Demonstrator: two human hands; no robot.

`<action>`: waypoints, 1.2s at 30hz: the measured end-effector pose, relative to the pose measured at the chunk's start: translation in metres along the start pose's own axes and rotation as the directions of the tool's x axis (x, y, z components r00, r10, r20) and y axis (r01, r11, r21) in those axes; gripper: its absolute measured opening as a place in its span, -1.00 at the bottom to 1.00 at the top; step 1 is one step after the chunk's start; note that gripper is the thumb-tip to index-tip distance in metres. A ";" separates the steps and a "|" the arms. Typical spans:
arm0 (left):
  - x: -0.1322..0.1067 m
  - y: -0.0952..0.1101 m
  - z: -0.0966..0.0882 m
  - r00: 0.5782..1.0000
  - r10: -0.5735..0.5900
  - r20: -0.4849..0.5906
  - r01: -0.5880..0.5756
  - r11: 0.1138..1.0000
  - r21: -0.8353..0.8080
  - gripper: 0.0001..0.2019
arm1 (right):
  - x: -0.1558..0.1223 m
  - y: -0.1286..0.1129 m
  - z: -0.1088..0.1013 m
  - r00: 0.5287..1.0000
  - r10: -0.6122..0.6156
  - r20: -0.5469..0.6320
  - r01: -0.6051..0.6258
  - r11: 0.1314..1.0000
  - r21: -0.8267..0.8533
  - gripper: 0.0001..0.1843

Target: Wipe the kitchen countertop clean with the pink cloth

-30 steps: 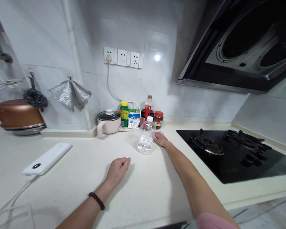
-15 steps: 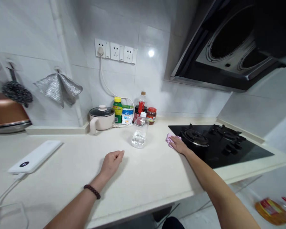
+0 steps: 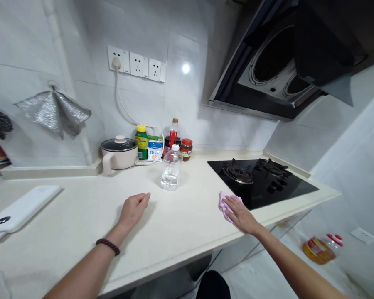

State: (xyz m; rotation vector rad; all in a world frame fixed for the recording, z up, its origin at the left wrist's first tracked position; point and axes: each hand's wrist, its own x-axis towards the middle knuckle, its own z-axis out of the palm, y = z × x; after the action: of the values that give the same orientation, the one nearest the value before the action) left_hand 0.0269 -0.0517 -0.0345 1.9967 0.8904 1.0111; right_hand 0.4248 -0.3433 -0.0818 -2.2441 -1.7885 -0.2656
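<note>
My right hand (image 3: 240, 215) presses a pink cleaning cloth (image 3: 225, 204) onto the pale countertop (image 3: 187, 226), its fingers laid over the cloth. The cloth sits beside the near left corner of the black gas hob (image 3: 258, 195). My left hand (image 3: 133, 211) is curled into a fist over the counter, with nothing showing in it and a dark bead bracelet (image 3: 108, 246) on the wrist. Beyond that fist stands a clear plastic bottle (image 3: 171, 169) with a white cap, part full of clear liquid and apart from both hands.
A pink electric pot (image 3: 124, 157), a green bottle (image 3: 141, 143), a white-blue packet (image 3: 155, 150) and a red-lidded jar (image 3: 186, 149) line the wall. At left lies a white power bank (image 3: 28, 207). A range hood (image 3: 264, 93) overhangs the hob. An oil jug (image 3: 319, 250) is on the floor.
My right hand has drawn the cloth along the counter toward its front edge. The view has turned right, and my left fist stays closed over the counter.
</note>
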 end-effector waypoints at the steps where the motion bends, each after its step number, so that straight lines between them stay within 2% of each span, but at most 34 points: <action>1: 0.000 0.000 0.000 1.000 0.001 0.005 -0.001 1.000 0.000 -0.51 | -0.004 -0.002 0.000 1.000 0.001 -0.002 -0.001 1.000 -0.003 -0.35; 4: -0.002 0.002 0.001 1.000 -0.002 0.023 0.002 1.000 0.005 -0.51 | -0.005 -0.004 0.000 1.000 0.002 -0.009 -0.002 1.000 -0.006 -0.35; 8: -0.002 0.003 0.003 0.999 -0.022 0.038 0.021 1.000 0.012 -0.51 | 0.016 0.009 0.003 0.999 -0.030 -0.031 0.030 0.999 -0.013 -0.34; 12: -0.001 0.000 0.005 0.999 -0.028 0.026 0.028 0.999 0.023 -0.51 | 0.057 0.025 0.012 0.999 -0.037 -0.022 0.036 0.999 -0.038 -0.31; 15: 0.000 -0.001 0.005 0.999 -0.026 0.025 0.026 0.999 0.026 -0.51 | 0.094 0.030 0.021 1.000 0.008 -0.004 -0.008 0.997 -0.072 -0.29; 20: 0.000 0.000 0.004 0.999 -0.034 0.015 0.034 0.999 0.011 -0.52 | 0.153 0.024 0.033 0.994 0.104 0.029 -0.098 0.982 -0.160 -0.29; 24: 0.002 -0.002 0.004 0.999 -0.041 -0.008 0.041 0.999 -0.014 -0.53 | 0.180 0.016 0.041 0.991 0.131 0.012 -0.126 0.974 -0.188 -0.34; 29: 0.005 -0.004 0.001 0.999 -0.036 -0.039 0.035 0.999 -0.019 -0.53 | 0.177 -0.008 0.045 0.995 0.100 0.010 -0.097 0.983 -0.157 -0.35; 32: 0.005 -0.004 -0.001 0.998 -0.035 -0.046 0.034 0.999 -0.017 -0.53 | 0.157 -0.035 0.042 0.998 0.050 0.031 -0.046 0.993 -0.106 -0.31; 36: 0.005 -0.005 -0.002 0.998 -0.046 -0.046 0.045 0.999 -0.014 -0.53 | 0.117 -0.079 0.030 0.994 -0.092 0.059 0.092 0.996 -0.003 -0.28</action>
State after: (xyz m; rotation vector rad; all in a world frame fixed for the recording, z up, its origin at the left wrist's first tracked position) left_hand 0.0261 -0.0444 -0.0362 1.9407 0.9477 1.0383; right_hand 0.3736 -0.2089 -0.0683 -2.1979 -1.9272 -0.2239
